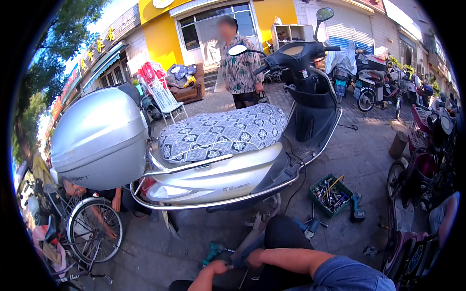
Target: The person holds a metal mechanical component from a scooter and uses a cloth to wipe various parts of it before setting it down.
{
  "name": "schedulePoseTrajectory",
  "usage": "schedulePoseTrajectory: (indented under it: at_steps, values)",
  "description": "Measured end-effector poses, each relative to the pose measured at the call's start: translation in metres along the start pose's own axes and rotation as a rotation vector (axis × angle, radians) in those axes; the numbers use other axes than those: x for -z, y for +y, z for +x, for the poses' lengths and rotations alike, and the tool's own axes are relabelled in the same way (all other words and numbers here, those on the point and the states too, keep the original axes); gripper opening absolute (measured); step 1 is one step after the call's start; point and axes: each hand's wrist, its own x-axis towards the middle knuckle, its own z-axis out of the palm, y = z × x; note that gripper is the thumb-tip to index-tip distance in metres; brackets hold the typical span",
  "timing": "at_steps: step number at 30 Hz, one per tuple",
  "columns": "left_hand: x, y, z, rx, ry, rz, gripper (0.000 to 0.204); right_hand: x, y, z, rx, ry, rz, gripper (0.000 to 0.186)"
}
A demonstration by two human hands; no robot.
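Low beside the scooter's underside, my left hand (218,266) is closed in a loose fist next to a teal cordless drill (213,252) on the pavement. My right hand (255,258) is closed a little to its right, near my bent knee. Between and just beyond them lies a long grey part (252,238), reaching toward the scooter. What the fingers hold is too small and shaded to make out. The silver scooter (218,183) stands across in front of me, with a patterned seat cover (223,133) and a grey top box (99,138).
Right of my knee lie a blue power tool (309,227), a green crate (331,195) of tools and another cordless drill (357,208). A person (239,63) stands behind the scooter. Someone's arm (117,199) is beside a bicycle wheel (95,230) at left. Parked bikes line the right.
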Motion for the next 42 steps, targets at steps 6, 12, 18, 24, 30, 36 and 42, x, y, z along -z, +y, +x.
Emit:
schedulePoseTrajectory:
  at_steps: [6, 12, 18, 24, 30, 36, 42]
  values:
    - [-0.008, 0.001, -0.009, -0.005, 0.084, -0.088, 0.054, 0.011, -0.009, -0.014, -0.011, -0.006, -0.017, 0.034]
    - [-0.013, -0.012, 0.006, -0.033, 0.141, -0.110, 0.059, 0.005, -0.002, -0.006, -0.053, 0.039, 0.021, 0.036]
    - [-0.004, -0.001, -0.006, 0.038, 0.054, 0.040, 0.056, 0.018, -0.011, -0.014, -0.028, -0.010, -0.013, 0.033]
    - [0.010, 0.018, -0.018, 0.017, 0.153, 0.019, 0.050, 0.010, -0.004, -0.009, -0.045, 0.015, 0.039, 0.034]
    - [-0.002, 0.005, -0.009, 0.019, 0.191, -0.069, 0.057, 0.017, -0.010, -0.013, -0.044, -0.006, 0.035, 0.034]
    - [-0.007, 0.000, -0.004, 0.055, 0.189, -0.101, 0.069, 0.009, -0.003, -0.008, -0.003, 0.022, 0.012, 0.034]
    - [0.000, 0.012, -0.012, 0.089, 0.190, -0.100, 0.070, 0.003, 0.001, -0.001, 0.002, 0.055, 0.031, 0.031]
